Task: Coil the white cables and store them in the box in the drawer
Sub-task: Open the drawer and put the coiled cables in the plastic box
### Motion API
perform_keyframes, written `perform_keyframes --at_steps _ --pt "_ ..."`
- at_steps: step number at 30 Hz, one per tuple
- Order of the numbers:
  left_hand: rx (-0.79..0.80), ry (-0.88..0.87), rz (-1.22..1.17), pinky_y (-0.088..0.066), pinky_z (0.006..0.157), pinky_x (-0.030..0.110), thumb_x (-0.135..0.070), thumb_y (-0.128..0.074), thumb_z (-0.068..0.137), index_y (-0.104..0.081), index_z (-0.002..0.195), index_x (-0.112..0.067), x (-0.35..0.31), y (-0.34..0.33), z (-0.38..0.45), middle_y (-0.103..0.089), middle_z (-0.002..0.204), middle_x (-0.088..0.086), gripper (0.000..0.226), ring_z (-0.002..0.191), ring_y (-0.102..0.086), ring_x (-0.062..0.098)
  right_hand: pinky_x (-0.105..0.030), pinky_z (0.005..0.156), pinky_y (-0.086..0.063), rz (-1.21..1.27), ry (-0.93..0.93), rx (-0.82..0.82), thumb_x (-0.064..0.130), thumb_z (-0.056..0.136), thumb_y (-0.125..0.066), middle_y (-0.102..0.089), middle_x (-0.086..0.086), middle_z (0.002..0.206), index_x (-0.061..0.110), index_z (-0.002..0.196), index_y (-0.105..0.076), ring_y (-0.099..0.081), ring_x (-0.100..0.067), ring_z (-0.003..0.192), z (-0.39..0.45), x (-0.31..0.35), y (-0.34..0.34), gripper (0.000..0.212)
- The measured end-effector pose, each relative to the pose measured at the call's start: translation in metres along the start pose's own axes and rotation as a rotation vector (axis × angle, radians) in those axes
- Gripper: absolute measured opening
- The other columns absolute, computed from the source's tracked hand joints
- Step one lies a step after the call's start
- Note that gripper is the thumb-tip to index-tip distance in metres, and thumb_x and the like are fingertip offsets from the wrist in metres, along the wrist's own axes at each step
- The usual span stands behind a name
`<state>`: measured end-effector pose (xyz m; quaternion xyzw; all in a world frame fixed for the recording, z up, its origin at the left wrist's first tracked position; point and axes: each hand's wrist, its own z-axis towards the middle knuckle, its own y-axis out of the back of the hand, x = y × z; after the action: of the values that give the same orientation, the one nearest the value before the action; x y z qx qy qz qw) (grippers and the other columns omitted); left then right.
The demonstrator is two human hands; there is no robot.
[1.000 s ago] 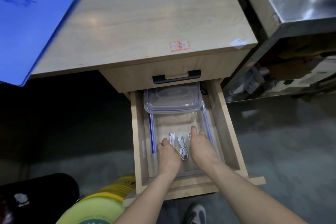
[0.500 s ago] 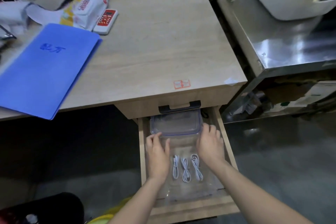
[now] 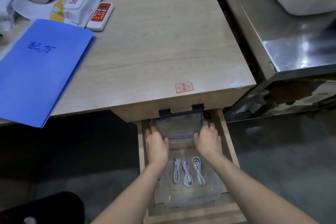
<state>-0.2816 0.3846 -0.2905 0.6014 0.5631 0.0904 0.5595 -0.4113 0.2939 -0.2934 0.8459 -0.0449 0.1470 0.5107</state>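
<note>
Both forearms reach forward and down into the open drawer [image 3: 230, 143] below the front edge of the tabletop [image 3: 163, 45], roughly parallel, palms turned down. The left hand [image 3: 156, 143] lies at the left edge of the clear lid [image 3: 179, 125], its fingers stretched forward along that edge and its thumb reaching in toward the lid's near rim. The right hand [image 3: 208, 141] mirrors it at the lid's right edge, fingers spread and bent slightly over the side, thumb on the near rim. Each grip looks loose and mostly flat against the lid; whether the fingertips hook under its rim cannot be told, since they lie in the shadow of the drawer's far end.

The lid sits at the far end of the drawer, partly under the tabletop's front edge and just below the black handle [image 3: 181, 110] of the closed drawer above. Its blue-lined near rim overlaps the far end of the clear box [image 3: 192, 200], which fills most of the drawer's length.

Three white cables [image 3: 187, 172] lie coiled side by side on the floor of the box, between the two wrists, each a long narrow bundle running front to back, apart from both hands.

On the tabletop, a blue folder [image 3: 40, 71] overhangs the front left edge. Behind it, toward the far left corner, lie a pack of wipes [image 3: 80, 0] and a red and white calculator [image 3: 100, 16] touching its side. A small red sticker [image 3: 184, 87] sits near the front edge.
</note>
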Motion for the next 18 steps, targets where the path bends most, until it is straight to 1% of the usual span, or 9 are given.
perform_keyframes --at_steps 2,5,9,11,14,18 --pt "-0.003 -0.007 0.007 -0.039 0.110 0.038 -0.010 -0.070 0.091 -0.033 0.152 -0.003 0.001 -0.001 0.001 -0.047 0.144 0.025 0.071 0.136 -0.045 0.038 -0.046 0.102 -0.042 0.015 -0.001 0.005 0.026 0.096 -0.050 -0.044 -0.017 0.139 0.007 0.145 -0.037 -0.048 -0.035 0.125 0.000 0.000 -0.001 0.054" --pt "-0.007 0.001 -0.017 -0.038 0.111 0.038 -0.009 -0.070 0.090 -0.030 0.155 -0.007 0.000 -0.002 0.002 -0.041 0.149 0.024 0.076 0.137 -0.044 0.039 -0.046 0.103 -0.041 0.057 -0.010 0.012 0.025 0.095 -0.051 -0.043 -0.018 0.140 0.007 0.145 -0.036 -0.047 -0.036 0.126 0.001 0.000 -0.002 0.056" --pt "-0.007 0.042 -0.057 -0.040 0.111 0.040 -0.006 -0.071 0.089 -0.033 0.152 -0.009 -0.001 -0.003 0.001 -0.039 0.152 0.024 0.073 0.137 -0.045 0.039 -0.047 0.105 -0.040 0.103 -0.016 0.019 0.026 0.094 -0.054 -0.041 -0.019 0.142 0.007 0.148 -0.033 -0.045 -0.037 0.129 -0.001 0.000 -0.002 0.061" --pt "-0.010 0.053 -0.085 -0.039 0.114 0.042 -0.004 -0.069 0.090 -0.034 0.152 -0.009 0.000 -0.003 0.000 -0.037 0.154 0.023 0.072 0.139 -0.043 0.038 -0.046 0.105 -0.040 0.129 -0.020 0.010 0.027 0.094 -0.056 -0.041 -0.019 0.143 0.007 0.149 -0.031 -0.045 -0.037 0.130 -0.003 0.000 -0.002 0.064" --pt "-0.023 0.060 -0.134 -0.035 0.118 0.041 -0.002 -0.068 0.090 -0.031 0.154 -0.008 0.005 -0.003 -0.003 -0.037 0.155 0.021 0.074 0.142 -0.039 0.036 -0.046 0.105 -0.041 0.211 -0.090 -0.007 0.028 0.095 -0.057 -0.041 -0.018 0.143 0.007 0.149 -0.033 -0.046 -0.037 0.130 -0.006 -0.001 -0.002 0.063" --pt "-0.022 0.039 -0.204 -0.030 0.120 0.036 0.001 -0.065 0.091 -0.027 0.156 -0.010 0.013 -0.002 -0.020 -0.039 0.156 0.016 0.077 0.144 -0.037 0.030 -0.044 0.107 -0.040 0.290 -0.154 -0.012 0.027 0.096 -0.059 -0.037 -0.018 0.148 0.007 0.151 -0.031 -0.042 -0.037 0.134 -0.016 -0.011 -0.001 0.065"
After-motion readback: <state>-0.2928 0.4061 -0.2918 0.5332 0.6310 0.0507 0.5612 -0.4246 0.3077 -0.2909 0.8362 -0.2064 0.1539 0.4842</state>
